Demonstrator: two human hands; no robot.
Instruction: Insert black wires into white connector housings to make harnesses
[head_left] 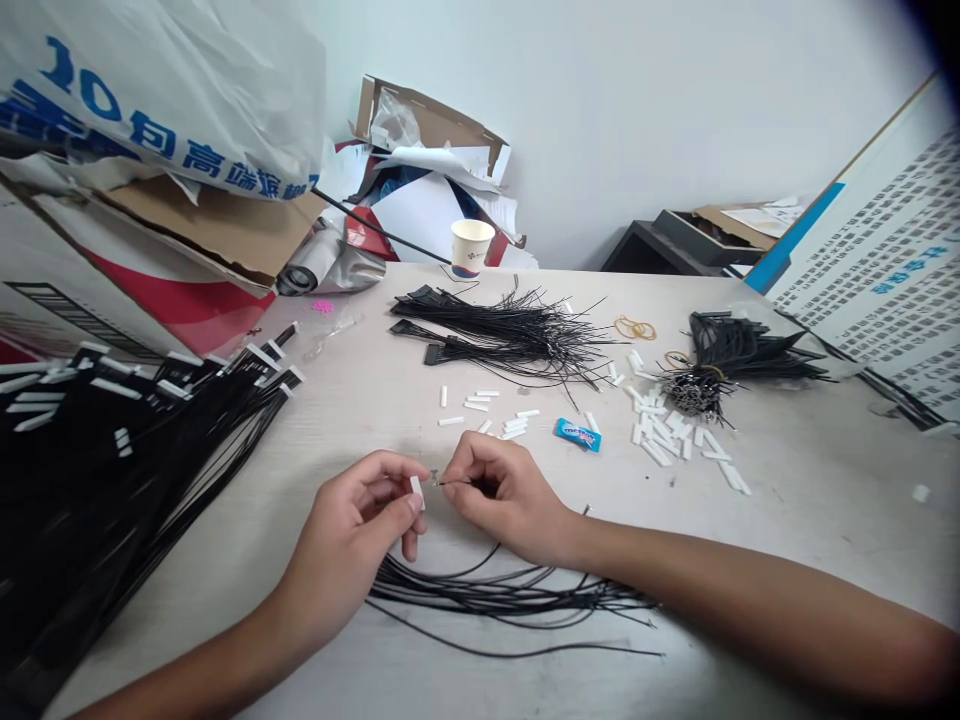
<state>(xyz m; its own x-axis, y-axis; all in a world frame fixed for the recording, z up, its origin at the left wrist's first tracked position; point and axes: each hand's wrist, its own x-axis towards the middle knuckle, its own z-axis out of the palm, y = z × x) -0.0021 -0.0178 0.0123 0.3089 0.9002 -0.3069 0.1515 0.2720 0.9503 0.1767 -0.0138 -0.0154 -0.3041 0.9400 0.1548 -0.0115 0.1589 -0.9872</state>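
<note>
Between the thumb and fingers of my left hand (367, 515) is a small white plastic connector housing (417, 491). My right hand (506, 495) pinches a thin black wire (452, 485), whose metal terminal end points at the housing with a small gap between them. A loose bundle of black wires (480, 590) lies on the table below both hands. Just beyond my hands are several loose white housings (515, 424) and a blue Mentos wrapper (577, 434).
Finished-looking black cables with white ends (172, 470) are heaped at the left. Black wire bundles (495, 325) lie at the back, beside a paper cup (472, 247). More white housings (660, 425) and a tied wire bundle (720, 360) are at right. Boxes (150, 250) stand left.
</note>
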